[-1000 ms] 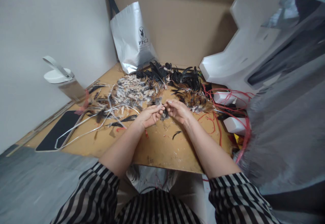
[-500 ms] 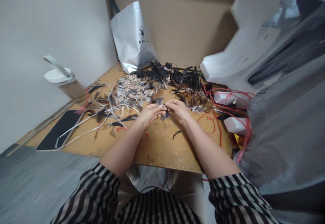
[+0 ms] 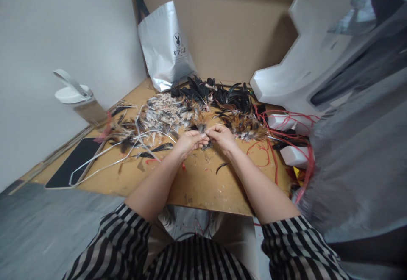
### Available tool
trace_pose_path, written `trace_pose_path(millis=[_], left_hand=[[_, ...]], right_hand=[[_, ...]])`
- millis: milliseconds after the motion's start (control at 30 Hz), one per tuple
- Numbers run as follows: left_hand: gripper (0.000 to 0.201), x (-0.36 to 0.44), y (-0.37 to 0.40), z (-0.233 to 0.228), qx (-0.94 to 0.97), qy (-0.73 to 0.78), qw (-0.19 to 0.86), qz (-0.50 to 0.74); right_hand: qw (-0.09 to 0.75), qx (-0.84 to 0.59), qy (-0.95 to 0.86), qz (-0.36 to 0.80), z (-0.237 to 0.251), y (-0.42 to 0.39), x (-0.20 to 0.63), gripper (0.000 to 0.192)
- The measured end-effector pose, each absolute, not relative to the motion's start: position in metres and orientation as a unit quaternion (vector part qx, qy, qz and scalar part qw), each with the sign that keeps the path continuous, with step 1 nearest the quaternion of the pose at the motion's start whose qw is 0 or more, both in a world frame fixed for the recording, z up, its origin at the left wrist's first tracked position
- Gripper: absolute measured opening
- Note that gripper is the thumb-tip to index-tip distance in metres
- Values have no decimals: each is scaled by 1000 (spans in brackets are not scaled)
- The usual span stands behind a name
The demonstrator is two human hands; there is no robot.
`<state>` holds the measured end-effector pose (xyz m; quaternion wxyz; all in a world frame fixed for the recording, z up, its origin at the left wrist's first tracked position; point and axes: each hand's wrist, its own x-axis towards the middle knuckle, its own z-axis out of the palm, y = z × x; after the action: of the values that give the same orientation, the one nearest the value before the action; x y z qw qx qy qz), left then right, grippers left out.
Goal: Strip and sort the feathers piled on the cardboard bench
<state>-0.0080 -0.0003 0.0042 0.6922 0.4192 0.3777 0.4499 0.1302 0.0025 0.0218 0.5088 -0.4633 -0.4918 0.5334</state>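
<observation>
Silver bag (image 3: pixel 165 47) upright, contents hidden; hands (image 3: pixel 190 141) pinch feathers (image 3: pixel 201 126), seemingly.

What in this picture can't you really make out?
- What the left hand and right hand pinch: a small feather tuft, mostly hidden by fingertips, head view.
- Small print under "PPGZ" on the silver bag: too small.
- White lidded container: blurred.
- Big white and grey shapes at right: blurred, cut by the edge.
</observation>
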Motion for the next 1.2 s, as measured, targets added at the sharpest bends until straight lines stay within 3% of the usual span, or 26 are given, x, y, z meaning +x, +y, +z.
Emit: trace_pose_path(millis=[267,533,667,800,1033,1200], left_hand=[[19,-9,3,2,432,402,656,471],[20,-9,7,0,395,419,648,500],[19,-9,7,-1,390,416,651,501],[19,-9,8,-3,387,416,650,505],[17,-9,8,-2,383,410,655,507],[17,-11,8,-2,376,401,663,508]], right_hand=[[459,-509,-564,460,18,9,143,25],[219,-620,-712,247,11,17,166,15],[175,-637,-728,183,14,11,155,10],[199,-639,-723,172,14,10,152,8],[376,-583,-592,410,14,15,157,10],[439,-521,-512,523,18,14,152,16]])
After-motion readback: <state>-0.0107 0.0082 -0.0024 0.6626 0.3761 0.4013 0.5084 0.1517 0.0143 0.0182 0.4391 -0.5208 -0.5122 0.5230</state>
